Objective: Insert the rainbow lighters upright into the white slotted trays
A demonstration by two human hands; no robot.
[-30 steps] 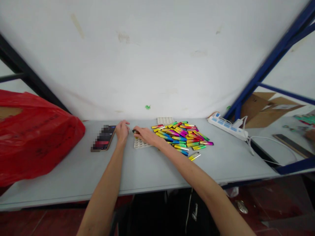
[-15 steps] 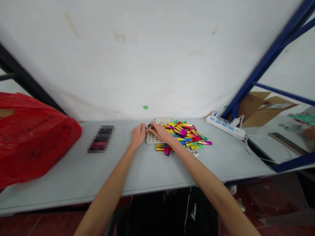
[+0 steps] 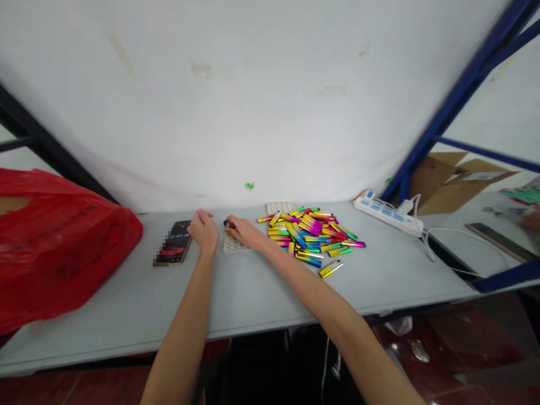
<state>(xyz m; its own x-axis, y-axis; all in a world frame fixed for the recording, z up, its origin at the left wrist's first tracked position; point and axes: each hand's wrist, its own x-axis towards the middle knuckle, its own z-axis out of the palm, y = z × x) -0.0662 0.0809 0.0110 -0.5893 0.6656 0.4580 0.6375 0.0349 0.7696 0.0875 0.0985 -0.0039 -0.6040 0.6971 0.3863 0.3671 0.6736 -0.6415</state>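
My left hand point(image 3: 203, 230) rests curled on the grey table point(image 3: 253, 292), just left of a white gridded tray point(image 3: 234, 245) and next to a phone point(image 3: 174, 249). My right hand point(image 3: 245, 232) lies over that tray, its fingers pinched on a small dark lighter point(image 3: 228, 224) at the tray's far edge. A heap of several rainbow-coloured lighters point(image 3: 310, 236) lies just right of my right hand. One gold lighter point(image 3: 330, 269) lies apart, nearer the front. A second white tray point(image 3: 280, 207) sits behind the heap by the wall.
A big red plastic bag point(image 3: 54, 247) fills the table's left end. A white power strip point(image 3: 388, 214) with cables lies at the right, by a blue rack post point(image 3: 447, 112). Cardboard boxes point(image 3: 455, 180) and another person's hand point(image 3: 532, 220) show beyond the post.
Both hands and the white tray have shifted left, back beside the phone, away from the lighter heap. The heap looks more spread out again.
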